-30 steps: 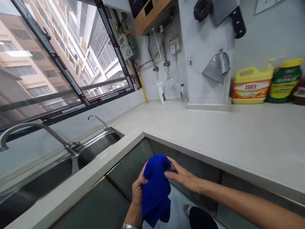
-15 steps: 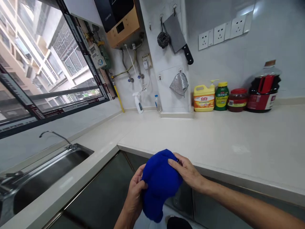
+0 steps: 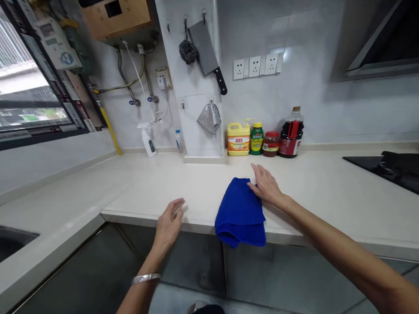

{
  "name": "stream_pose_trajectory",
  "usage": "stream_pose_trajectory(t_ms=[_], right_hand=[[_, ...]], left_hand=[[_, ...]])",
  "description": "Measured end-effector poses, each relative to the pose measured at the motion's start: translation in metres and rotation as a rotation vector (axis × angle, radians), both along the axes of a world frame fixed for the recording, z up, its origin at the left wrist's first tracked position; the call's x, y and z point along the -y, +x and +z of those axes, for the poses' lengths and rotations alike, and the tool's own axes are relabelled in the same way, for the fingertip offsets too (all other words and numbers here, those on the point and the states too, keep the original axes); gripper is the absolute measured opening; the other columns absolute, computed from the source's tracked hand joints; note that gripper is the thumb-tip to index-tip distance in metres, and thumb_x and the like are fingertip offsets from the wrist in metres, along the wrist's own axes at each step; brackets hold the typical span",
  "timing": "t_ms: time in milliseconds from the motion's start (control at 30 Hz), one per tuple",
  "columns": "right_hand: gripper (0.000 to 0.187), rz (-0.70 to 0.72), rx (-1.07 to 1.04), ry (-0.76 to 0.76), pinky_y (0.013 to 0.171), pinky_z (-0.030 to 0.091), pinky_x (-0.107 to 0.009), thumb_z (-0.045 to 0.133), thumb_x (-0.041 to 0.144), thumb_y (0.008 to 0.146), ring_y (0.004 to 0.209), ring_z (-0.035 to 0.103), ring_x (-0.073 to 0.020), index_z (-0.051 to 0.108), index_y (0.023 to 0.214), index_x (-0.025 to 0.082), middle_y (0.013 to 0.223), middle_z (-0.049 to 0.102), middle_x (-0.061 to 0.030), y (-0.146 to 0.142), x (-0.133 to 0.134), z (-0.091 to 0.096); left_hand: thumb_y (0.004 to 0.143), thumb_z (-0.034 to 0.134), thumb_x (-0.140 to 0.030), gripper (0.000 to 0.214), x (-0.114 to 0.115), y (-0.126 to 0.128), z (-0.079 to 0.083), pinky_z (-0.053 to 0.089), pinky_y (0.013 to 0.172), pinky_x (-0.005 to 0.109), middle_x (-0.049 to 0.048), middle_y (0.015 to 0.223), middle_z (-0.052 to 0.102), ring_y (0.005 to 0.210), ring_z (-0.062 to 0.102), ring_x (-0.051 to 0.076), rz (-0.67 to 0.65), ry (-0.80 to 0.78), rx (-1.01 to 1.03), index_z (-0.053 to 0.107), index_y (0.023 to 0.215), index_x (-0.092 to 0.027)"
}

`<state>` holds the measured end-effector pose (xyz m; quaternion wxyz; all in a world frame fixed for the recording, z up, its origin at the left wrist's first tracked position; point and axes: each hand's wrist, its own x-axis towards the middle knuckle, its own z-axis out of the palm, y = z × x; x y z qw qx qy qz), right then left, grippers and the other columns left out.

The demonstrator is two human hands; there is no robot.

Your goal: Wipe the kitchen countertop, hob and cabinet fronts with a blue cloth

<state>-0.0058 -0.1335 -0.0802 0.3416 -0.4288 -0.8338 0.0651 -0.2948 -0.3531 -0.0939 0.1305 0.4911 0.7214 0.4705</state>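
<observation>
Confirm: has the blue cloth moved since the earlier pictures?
Yes. The blue cloth went from both hands below the counter edge up onto the counter, under the right hand.

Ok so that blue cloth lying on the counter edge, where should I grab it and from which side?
Probably the folded front hem of the blue cloth, which droops past the counter edge with nothing under it. Come from the front, thumb on top. The right hand already rests on its far right corner; the left hand is open beside it.
</observation>
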Motion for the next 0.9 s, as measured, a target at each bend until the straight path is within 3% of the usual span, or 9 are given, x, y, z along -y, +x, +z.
stream_pose_trajectory(t_ms=[100,233,333,500,667,900], right_hand=[[0.087,0.089,0.211,-0.147,0.123,0.025,-0.058,0.037,0.067,0.096,0.153,0.025,-0.0374,0.017,0.163,0.015,0.166,0.027,-0.0194,-0.014,0.006,-0.016],[0.085,0.173,0.468,-0.223,0.120,0.009,-0.073,0.033,0.080,0.093,0.154,0.013,-0.0475,0.029,0.161,0.030,0.169,0.020,-0.0138,-0.045,0.027,-0.026],[0.082,0.187,0.552,-0.171,0.119,0.012,-0.073,0.033,0.079,0.094,0.154,0.012,-0.0481,0.031,0.161,0.031,0.169,0.019,-0.0148,-0.047,0.032,-0.027],[0.073,0.257,0.604,-0.054,0.120,0.021,-0.069,0.036,0.071,0.098,0.154,0.016,-0.0431,0.029,0.161,0.034,0.169,0.021,-0.0117,-0.004,0.048,-0.035],[0.081,0.339,0.628,0.157,0.121,0.027,-0.065,0.052,0.066,0.093,0.154,0.023,-0.0404,0.027,0.161,0.032,0.169,0.023,-0.0097,0.052,0.081,-0.049],[0.076,0.328,0.639,0.299,0.118,0.033,-0.061,0.057,0.060,0.093,0.150,0.031,-0.0404,0.039,0.156,0.022,0.164,0.033,-0.0148,0.060,0.089,-0.054]], left_hand=[[0.085,0.041,-0.040,0.057,-0.009,-0.019,-0.012,0.037,0.117,0.061,0.0198,0.138,0.060,0.131,0.056,0.036,0.108,-0.054,-0.182,0.056,0.131,-0.012],[0.091,0.035,-0.035,0.057,-0.017,-0.019,-0.023,0.018,0.128,0.054,0.0194,0.150,0.050,0.148,0.036,0.034,0.105,-0.111,-0.429,0.059,0.134,-0.007],[0.096,0.028,-0.035,0.057,-0.020,-0.014,-0.029,0.017,0.128,0.051,0.0164,0.154,0.046,0.150,0.033,0.033,0.096,-0.156,-0.531,0.058,0.139,-0.010],[0.100,0.028,-0.036,0.055,-0.018,-0.014,-0.032,0.020,0.129,0.045,0.0117,0.156,0.045,0.150,0.034,0.028,0.088,-0.212,-0.595,0.054,0.143,-0.015],[0.101,0.028,-0.036,0.055,-0.014,-0.013,-0.030,0.016,0.129,0.041,0.0119,0.158,0.041,0.152,0.030,0.026,0.076,-0.235,-0.615,0.050,0.146,-0.014],[0.101,0.027,-0.040,0.059,-0.012,-0.013,-0.026,0.014,0.130,0.043,0.0142,0.161,0.036,0.153,0.026,0.028,0.017,-0.277,-0.624,0.046,0.149,-0.012]])
